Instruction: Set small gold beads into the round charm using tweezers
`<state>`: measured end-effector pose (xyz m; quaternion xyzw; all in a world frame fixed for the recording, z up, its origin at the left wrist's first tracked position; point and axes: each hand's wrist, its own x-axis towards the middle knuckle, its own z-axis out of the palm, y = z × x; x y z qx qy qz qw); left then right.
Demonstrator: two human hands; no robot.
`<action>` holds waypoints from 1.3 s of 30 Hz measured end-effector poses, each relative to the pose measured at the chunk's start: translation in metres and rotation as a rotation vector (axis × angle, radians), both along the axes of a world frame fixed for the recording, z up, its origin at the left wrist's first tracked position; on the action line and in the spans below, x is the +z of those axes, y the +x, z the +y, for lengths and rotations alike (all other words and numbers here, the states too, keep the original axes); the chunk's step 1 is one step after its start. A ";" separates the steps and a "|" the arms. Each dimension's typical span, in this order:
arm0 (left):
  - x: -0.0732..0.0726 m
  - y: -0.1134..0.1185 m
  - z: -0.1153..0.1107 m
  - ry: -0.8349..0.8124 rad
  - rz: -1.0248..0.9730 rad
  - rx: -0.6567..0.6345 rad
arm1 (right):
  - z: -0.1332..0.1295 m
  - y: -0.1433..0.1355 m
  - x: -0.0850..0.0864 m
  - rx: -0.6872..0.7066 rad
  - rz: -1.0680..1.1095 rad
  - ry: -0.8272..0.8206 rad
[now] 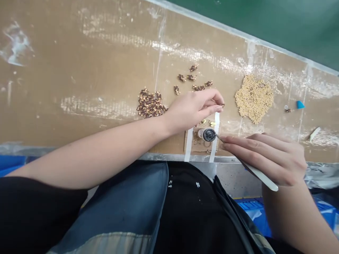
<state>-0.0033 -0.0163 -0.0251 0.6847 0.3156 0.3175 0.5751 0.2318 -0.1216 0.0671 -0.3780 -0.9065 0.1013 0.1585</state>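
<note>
A small piece [223, 105], dark as far as its size lets one tell, sits at the tips of the left hand [194, 109], above the desk [79, 63] and beyond the pot [207, 134]. Thumb and forefinger are pinched together on it, the other fingers curled in behind. That looks a sound grip for something so tiny: light pressure, with one end left bare.

The right hand [268, 155] is closed round a slim tool [262, 178], fingers laid along it and the pale handle passing out under the palm. Its thin tip reaches the pot's dark mouth (whether it touches what is inside, I cannot tell). A low, slanted hold like this should suit a small dip; taking little and wiping the tip on the rim would likely keep drips down. The pot could tip if the tool presses on its side, so a gentle touch seems wise.

The pot stands on a card [197, 147] at the desk's near edge, between two strips of white tape [189, 144]. A few yellow bits [212, 124] lie just beyond it; the left wrist is best kept up off them.

Farther out, a dark pile [150, 104] lies left of the left hand, with loose clusters [191, 77] beyond that hand. A golden pile [254, 98] lies to the right, and past it a blue cap [300, 104]. Keeping the sleeves and forearms off both piles would help avoid mixing them.
</note>
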 end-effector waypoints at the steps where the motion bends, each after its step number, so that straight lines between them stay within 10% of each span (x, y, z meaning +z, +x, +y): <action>1: -0.001 0.000 0.000 0.017 0.014 -0.003 | 0.001 -0.002 0.000 0.040 -0.001 0.049; 15: 0.002 0.001 0.002 0.059 0.072 -0.023 | 0.017 -0.021 0.006 0.284 -0.190 0.356; 25: -0.001 0.003 0.002 0.011 0.010 -0.028 | 0.014 -0.010 0.005 0.234 -0.150 0.271; 33: 0.011 -0.001 0.006 -0.172 -0.030 -0.080 | 0.019 0.001 -0.059 -0.318 0.473 0.561; 39: 0.024 -0.005 0.014 -0.292 0.060 -0.213 | 0.029 -0.009 -0.098 -0.404 0.561 0.612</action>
